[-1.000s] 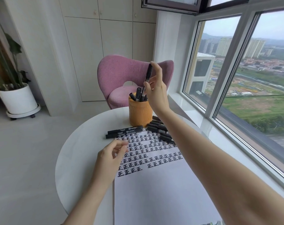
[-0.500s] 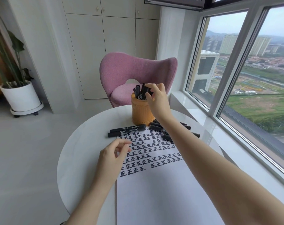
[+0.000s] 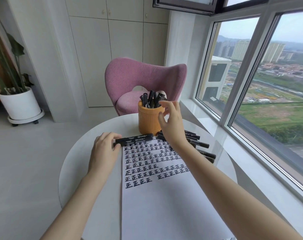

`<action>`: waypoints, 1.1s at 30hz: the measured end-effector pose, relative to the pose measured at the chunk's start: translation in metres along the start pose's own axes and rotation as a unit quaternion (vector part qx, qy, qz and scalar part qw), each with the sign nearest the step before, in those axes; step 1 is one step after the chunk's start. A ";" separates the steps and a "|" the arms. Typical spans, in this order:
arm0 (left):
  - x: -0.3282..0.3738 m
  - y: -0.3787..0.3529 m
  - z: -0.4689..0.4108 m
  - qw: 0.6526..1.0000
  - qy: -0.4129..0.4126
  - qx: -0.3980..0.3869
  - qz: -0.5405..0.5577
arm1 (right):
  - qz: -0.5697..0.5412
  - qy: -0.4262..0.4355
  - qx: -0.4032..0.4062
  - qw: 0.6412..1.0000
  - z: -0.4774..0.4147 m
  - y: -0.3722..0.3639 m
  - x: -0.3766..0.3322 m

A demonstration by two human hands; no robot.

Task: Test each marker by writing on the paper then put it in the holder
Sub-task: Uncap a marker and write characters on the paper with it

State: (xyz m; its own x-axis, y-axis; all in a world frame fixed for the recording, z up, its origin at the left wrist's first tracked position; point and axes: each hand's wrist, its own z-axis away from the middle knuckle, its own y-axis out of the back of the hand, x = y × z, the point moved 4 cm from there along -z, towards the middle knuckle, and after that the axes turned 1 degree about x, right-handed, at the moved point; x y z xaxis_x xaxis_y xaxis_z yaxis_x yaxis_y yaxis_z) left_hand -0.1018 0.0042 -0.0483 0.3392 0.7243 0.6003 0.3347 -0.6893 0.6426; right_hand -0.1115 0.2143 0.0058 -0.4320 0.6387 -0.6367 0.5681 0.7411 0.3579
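Your left hand (image 3: pixel 103 151) curls its thumb and fingers round the end of a black marker (image 3: pixel 135 140), one of a pair lying side by side at the top edge of the paper (image 3: pixel 164 196). The marker's long axis runs out from those fingertips toward your right, and its far end stops just short of the foot of the holder (image 3: pixel 149 122). Your right hand (image 3: pixel 171 122) hangs beside the holder's rim, fingers spread, slack and empty, so I judge the left hand the one to lift it.
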 end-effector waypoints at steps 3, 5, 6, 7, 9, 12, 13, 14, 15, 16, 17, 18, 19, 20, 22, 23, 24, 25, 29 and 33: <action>-0.005 -0.003 -0.006 0.999 0.000 -0.013 -0.043 | -0.014 -0.017 -0.029 0.999 0.010 0.003 -0.004; -0.009 -0.006 -0.008 0.998 0.004 -0.023 -0.053 | -0.024 -0.028 -0.040 0.999 0.018 0.005 -0.006; -0.010 -0.007 -0.009 0.998 0.006 -0.031 -0.052 | -0.027 -0.033 -0.042 0.998 0.021 0.007 -0.007; -0.011 -0.009 -0.009 0.998 0.007 -0.039 -0.051 | -0.030 -0.039 -0.045 0.998 0.025 0.009 -0.007; -0.012 -0.011 -0.008 0.998 0.010 -0.045 -0.048 | -0.039 -0.052 -0.053 0.996 0.033 0.012 -0.008; -0.011 -0.012 -0.008 0.998 0.011 -0.048 -0.027 | -0.051 -0.072 -0.063 0.994 0.044 0.015 -0.007; -0.011 -0.012 -0.007 0.998 0.008 -0.052 -0.021 | -0.056 -0.081 -0.067 0.993 0.048 0.016 -0.006; -0.011 -0.012 -0.006 0.998 0.008 -0.056 -0.015 | -0.061 -0.091 -0.072 0.991 0.051 0.016 -0.005; -0.011 -0.012 -0.005 0.998 0.009 -0.058 -0.011 | -0.063 -0.099 -0.076 0.990 0.055 0.016 -0.004; -0.011 -0.012 -0.004 0.998 0.008 -0.058 -0.007 | -0.064 -0.107 -0.080 0.989 0.058 0.015 -0.003; -0.010 -0.011 -0.003 0.998 0.006 -0.055 -0.005 | -0.064 -0.116 -0.084 0.988 0.062 0.015 -0.003; -0.009 -0.008 -0.002 0.999 0.005 -0.047 -0.005 | -0.063 -0.125 -0.091 0.986 0.065 0.015 -0.005; -0.006 -0.004 0.000 0.999 0.003 -0.035 -0.003 | -0.060 -0.137 -0.104 0.983 0.068 0.014 -0.007; -0.003 0.000 0.002 1.000 0.002 -0.019 0.003 | -0.060 -0.152 -0.122 0.979 0.070 0.014 -0.010; 0.007 0.011 0.008 0.999 -0.004 0.004 0.036 | -0.089 -0.190 -0.175 0.962 0.077 0.011 -0.016; 0.014 0.017 0.013 0.998 -0.010 0.009 0.057 | -0.119 -0.215 -0.204 0.948 0.082 0.009 -0.021; 0.021 0.022 0.018 0.997 -0.018 0.008 0.077 | -0.153 -0.242 -0.227 0.931 0.087 0.006 -0.026; 0.030 0.027 0.025 0.995 -0.029 0.004 0.092 | -0.184 -0.265 -0.240 0.916 0.092 0.004 -0.031; 0.049 0.032 0.051 0.989 -0.057 -0.051 0.128 | -0.275 -0.273 -0.201 0.900 0.101 0.003 -0.053; 0.048 0.031 0.067 0.982 -0.048 -0.105 0.149 | -0.293 -0.238 -0.160 0.912 0.107 0.006 -0.065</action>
State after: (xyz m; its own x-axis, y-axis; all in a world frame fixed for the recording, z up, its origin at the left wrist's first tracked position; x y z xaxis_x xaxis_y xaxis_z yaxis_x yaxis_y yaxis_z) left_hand -0.0162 0.0170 -0.0313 0.4784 0.4787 0.7361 0.0222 -0.8446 0.5349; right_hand -0.0054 0.1554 -0.0239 -0.1996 0.0087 -0.9798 0.0708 0.9975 -0.0056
